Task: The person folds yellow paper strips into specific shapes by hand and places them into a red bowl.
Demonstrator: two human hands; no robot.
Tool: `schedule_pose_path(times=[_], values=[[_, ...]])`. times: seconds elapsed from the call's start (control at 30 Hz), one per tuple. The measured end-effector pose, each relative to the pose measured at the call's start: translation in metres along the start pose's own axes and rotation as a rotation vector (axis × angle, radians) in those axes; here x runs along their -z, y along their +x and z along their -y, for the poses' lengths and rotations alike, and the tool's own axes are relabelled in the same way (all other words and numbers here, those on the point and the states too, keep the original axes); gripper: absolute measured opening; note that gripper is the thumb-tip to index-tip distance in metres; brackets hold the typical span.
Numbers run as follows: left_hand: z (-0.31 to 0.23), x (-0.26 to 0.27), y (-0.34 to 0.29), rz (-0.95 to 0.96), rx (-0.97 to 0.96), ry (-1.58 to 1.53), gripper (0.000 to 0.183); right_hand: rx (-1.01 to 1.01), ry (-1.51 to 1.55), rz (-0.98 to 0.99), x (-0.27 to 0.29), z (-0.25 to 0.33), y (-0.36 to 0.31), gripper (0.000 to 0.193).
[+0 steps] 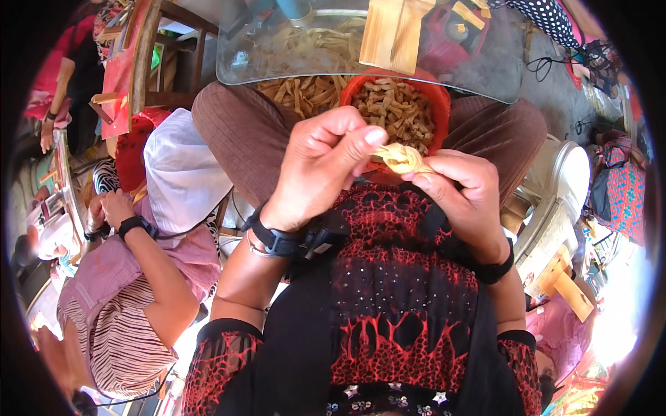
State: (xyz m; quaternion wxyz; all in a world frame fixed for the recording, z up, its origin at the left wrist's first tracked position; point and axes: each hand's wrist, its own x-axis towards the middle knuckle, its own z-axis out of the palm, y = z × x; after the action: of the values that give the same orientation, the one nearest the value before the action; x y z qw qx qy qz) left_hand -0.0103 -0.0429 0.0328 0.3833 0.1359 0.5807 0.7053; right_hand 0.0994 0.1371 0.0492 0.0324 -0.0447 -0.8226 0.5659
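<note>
Head view, looking down at a seated person's lap. At frame centre the left hand [322, 166] and the right hand [461, 191] meet over a pale knotted strip of dough [402, 158]. The left hand is closed, thumb and forefinger pinching the knot's left end; the right hand is curled shut around its right side, fingertips pressing the twist from below. The piece is held clear of the lap, just in front of the near rim of the red bowl [438, 104].

The red bowl, in the upper centre of the frame, rests on the person's brown-trousered knees and is heaped nearly to the brim with shaped pieces [395, 111] of the same pale tan colour. Just left of it, more pieces [305, 90] lie partly under the edge of a glass tabletop [485, 69], which spans the top of the frame; a wooden block [392, 31] stands on the glass.

As a judgement, the work is well along: many pieces look finished, while the one in hand appears twisted and close to done but not yet released. How much unshaped dough is left cannot be told from this view.

At the left of the frame a second person in a striped top [118, 333] sits alongside, hands together near the left edge.
</note>
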Motion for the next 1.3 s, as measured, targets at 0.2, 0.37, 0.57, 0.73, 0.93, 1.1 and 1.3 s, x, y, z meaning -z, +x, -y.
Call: schedule_pose_path(times=[0.2,0.37,0.57,0.73,0.93,1.1,1.3], values=[[-0.018,0.007,0.005,-0.005,-0.344,0.526,0.034,0.030,-0.151,-0.019,-0.002,0.001,-0.002,0.011],[-0.014,0.006,0.019,0.373,-0.336,0.448,0.027,0.071,-0.167,-0.024,-0.001,0.003,-0.003,0.010],[-0.006,0.005,0.020,0.352,-0.239,0.358,0.031,-0.088,0.094,-0.005,0.001,-0.013,-0.007,0.017],[-0.022,0.000,0.028,0.252,-0.718,0.949,0.058,-0.467,0.488,0.084,0.010,-0.019,-0.002,0.034],[-0.021,0.010,0.030,0.356,-0.358,0.378,0.017,-0.332,0.461,-0.086,0.005,-0.007,0.011,0.024],[-0.033,0.019,0.036,0.313,0.262,-0.005,0.020,0.114,-0.076,-0.021,0.013,-0.009,0.026,0.020],[-0.031,0.028,0.060,0.177,0.219,-0.159,0.018,0.079,-0.117,-0.040,0.028,-0.012,0.052,0.012]])
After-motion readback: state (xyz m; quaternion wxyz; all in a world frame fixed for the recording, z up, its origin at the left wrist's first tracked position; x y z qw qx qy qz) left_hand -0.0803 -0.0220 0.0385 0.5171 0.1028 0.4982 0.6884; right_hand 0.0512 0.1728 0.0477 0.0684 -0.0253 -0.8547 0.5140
